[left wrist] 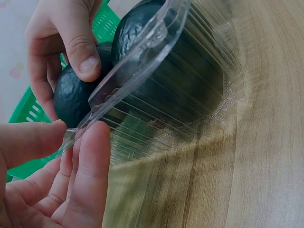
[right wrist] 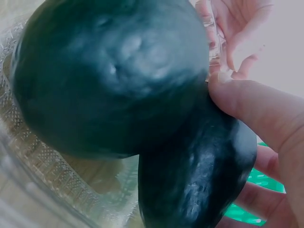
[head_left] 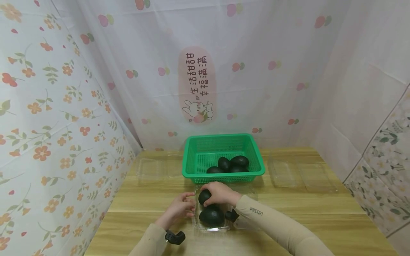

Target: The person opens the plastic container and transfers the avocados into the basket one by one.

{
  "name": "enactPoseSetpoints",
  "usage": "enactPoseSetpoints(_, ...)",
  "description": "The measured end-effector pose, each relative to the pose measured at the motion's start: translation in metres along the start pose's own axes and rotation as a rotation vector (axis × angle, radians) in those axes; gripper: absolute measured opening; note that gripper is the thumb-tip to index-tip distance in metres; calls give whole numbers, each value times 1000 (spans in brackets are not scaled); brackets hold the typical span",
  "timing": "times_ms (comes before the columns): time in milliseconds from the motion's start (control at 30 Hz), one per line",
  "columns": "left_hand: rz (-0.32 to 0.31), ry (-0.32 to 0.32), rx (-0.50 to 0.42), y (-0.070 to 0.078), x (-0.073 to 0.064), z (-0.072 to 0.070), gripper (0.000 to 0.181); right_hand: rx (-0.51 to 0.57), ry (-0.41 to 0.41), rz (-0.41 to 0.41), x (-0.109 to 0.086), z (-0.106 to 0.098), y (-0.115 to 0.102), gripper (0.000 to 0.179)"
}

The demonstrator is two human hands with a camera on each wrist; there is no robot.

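My right hand (head_left: 221, 194) grips a dark avocado (head_left: 204, 196) at the far end of a clear plastic clamshell box (head_left: 214, 229). A bigger avocado (head_left: 212, 216) lies in the near part of that box. In the right wrist view the gripped avocado (right wrist: 194, 175) sits against the big avocado (right wrist: 109, 76), with the thumb on its top. At the box's left side is my left hand (head_left: 184, 207). The left wrist view shows its thumb and forefinger pinching the clear rim (left wrist: 71, 137).
A green plastic basket (head_left: 223, 175) stands behind the box, with several avocados (head_left: 239, 161) in its right half. Clear plastic boxes (head_left: 150, 168) lie at the back left, and more clear boxes (head_left: 298, 174) at the back right. Patterned curtains close off the rear and sides.
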State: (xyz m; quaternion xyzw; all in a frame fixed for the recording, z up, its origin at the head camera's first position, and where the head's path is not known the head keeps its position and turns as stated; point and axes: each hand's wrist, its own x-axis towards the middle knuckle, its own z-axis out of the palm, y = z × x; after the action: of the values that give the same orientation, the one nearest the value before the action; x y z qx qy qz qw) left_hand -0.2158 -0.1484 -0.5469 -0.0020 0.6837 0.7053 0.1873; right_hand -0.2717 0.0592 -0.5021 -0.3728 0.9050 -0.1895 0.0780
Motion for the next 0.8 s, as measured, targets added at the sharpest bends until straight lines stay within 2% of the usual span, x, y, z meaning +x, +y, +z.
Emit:
enactPoseSetpoints(300, 2, -4, -6, -1, 0, 0, 52, -8, 13, -23, -1, -4, -2, 51)
enactPoseSetpoints(800, -9, 1, -33, -3, 1, -1, 50, 25, 7, -1, -7, -11, 0, 51)
